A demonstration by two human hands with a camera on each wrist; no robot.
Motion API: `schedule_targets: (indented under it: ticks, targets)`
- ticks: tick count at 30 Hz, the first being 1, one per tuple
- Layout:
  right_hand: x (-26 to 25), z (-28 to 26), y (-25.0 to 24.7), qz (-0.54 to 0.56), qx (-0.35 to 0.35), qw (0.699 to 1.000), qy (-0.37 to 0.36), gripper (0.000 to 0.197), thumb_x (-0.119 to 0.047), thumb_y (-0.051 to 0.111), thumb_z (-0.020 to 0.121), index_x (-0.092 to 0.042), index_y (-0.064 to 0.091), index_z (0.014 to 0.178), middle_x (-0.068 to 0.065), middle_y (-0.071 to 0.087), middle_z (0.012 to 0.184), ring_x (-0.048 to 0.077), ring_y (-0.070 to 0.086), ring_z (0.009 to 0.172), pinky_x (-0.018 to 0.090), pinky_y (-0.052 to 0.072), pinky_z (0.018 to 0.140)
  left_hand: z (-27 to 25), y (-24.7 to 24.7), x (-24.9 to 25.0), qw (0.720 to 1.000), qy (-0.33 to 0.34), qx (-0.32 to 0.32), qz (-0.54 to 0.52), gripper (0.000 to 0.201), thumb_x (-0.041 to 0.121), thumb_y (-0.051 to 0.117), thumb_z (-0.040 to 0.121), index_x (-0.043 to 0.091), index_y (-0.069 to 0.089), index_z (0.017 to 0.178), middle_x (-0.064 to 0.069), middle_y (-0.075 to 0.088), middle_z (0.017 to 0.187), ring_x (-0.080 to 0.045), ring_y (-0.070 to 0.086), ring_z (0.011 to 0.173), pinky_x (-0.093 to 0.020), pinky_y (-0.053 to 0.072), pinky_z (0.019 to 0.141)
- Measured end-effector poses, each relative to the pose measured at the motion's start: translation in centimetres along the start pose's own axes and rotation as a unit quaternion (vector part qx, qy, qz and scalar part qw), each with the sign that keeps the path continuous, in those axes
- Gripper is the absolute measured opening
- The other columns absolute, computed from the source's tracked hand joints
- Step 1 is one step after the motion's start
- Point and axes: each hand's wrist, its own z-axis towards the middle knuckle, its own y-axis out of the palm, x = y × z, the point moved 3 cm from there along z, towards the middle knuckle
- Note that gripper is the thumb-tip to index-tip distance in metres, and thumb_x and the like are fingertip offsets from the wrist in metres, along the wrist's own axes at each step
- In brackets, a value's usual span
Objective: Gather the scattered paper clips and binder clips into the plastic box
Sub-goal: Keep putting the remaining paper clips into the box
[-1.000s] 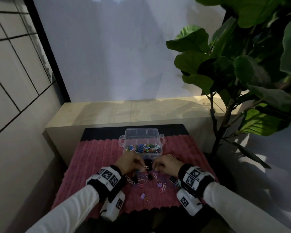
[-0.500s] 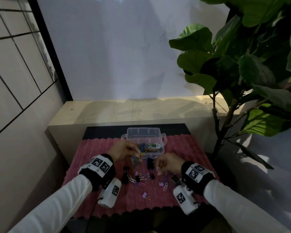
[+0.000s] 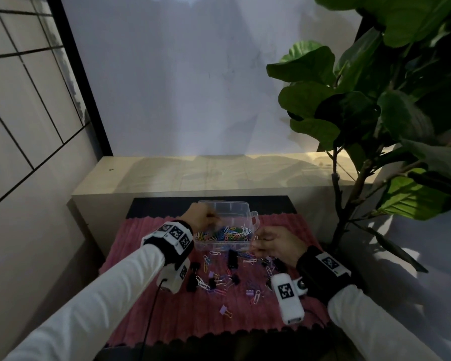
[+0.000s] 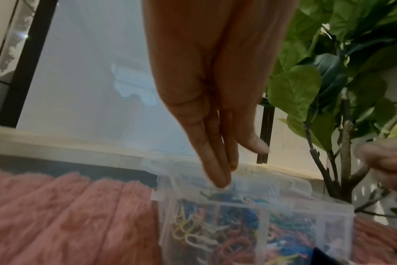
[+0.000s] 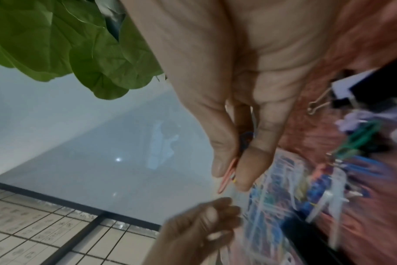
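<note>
From the head view, one clear box (image 3: 227, 225) sat at the far end of a pink mat (image 3: 172, 316), holding a heap of coloured paper clips too tangled to count. The left hand (image 3: 202, 217) hung over the box's left side; the right hand (image 3: 276, 243) was just beside its right corner. On the mat near the box lay loose paper clips (image 3: 203, 282), about five black binder clips (image 3: 232, 258) and two lilac ones (image 3: 223, 310) (the pile was too jumbled for a firm count). One plant (image 3: 375, 113) stood to the right. The wrist bands bore square black-and-white markers; no writing could be read.

From the left wrist, the left hand's fingers (image 4: 212, 161) pointed straight down together, tips at the box rim (image 4: 256, 202), holding nothing.

From the right wrist, the right thumb and forefinger pinched two or three paper clips, one pink clip (image 5: 227, 176) sticking out, beside the box.
</note>
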Motion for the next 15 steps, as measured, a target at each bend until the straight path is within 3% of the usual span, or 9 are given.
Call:
schedule_targets:
  ticks: [1,3,6,9,12,15]
  targets:
    - [-0.5,0.3,-0.1,0.015,0.01,1.0,-0.004,0.012,0.012,0.054,0.083,0.0,0.054,0.081,0.012,0.059,0.076,0.011,0.068,0.06,0.018,0.055,0.055,-0.2,0.4,0.1,0.999,0.001,-0.038,0.009,0.028,0.021,0.056,0.089,0.008,0.064,0.112,-0.009,0.064,0.119,-0.022,0.058,0.111,-0.028,0.041,0.097]
    - [-1.3,1.0,-0.4,0.021,0.02,1.0,-0.009,0.011,0.012,0.053,0.084,0.001,0.055,0.081,0.013,0.059,0.079,0.014,0.069,0.064,0.019,0.056,0.057,-0.8,0.8,-0.1,0.998,0.019,-0.065,0.003,0.029,0.017,0.054,0.089,0.013,0.062,0.117,-0.005,0.061,0.125,-0.018,0.055,0.117,-0.025,0.037,0.1]
    - [-2.3,2.3,-0.3,0.016,0.023,1.0,-0.001,0.014,0.01,0.05,0.086,0.001,0.055,0.077,0.013,0.057,0.079,0.021,0.063,0.075,0.02,0.058,0.062,-2.2,-0.2,-0.8,0.999,0.047,-0.004,-0.004,0.026,0.009,0.051,0.09,0.013,0.064,0.113,-0.004,0.064,0.121,-0.015,0.059,0.112,-0.022,0.041,0.1]
    - [-3.2,3.9,0.4,-0.006,0.028,1.0,0.012,0.019,0.012,0.049,0.086,0.001,0.056,0.072,0.014,0.056,0.076,0.02,0.06,0.071,0.021,0.058,0.062,-4.8,-1.3,-1.6,0.998,0.063,0.027,-0.017,0.026,0.006,0.05,0.09,0.014,0.065,0.11,0.003,0.067,0.111,-0.008,0.061,0.1,-0.015,0.042,0.088]
    - [-3.7,5.6,1.2,-0.04,0.041,0.998,0.023,0.018,0.011,0.05,0.086,0.002,0.056,0.072,0.015,0.058,0.076,0.021,0.061,0.071,0.018,0.057,0.056,-7.7,-1.2,-2.6,0.996,0.086,-0.011,0.002,0.023,0.008,0.053,0.089,0.016,0.067,0.105,0.004,0.068,0.108,0.001,0.058,0.09,-0.016,0.043,0.087]
    - [-3.9,6.5,2.3,-0.115,0.041,0.992,0.02,0.012,0.006,0.048,0.089,0.007,0.059,0.085,0.021,0.061,0.094,0.022,0.061,0.079,0.02,0.057,0.06,-9.8,0.2,-3.5,0.994,0.074,-0.078,0.026,0.023,0.011,0.055,0.088,0.017,0.066,0.108,0.003,0.067,0.114,-0.003,0.06,0.098,-0.015,0.041,0.091]
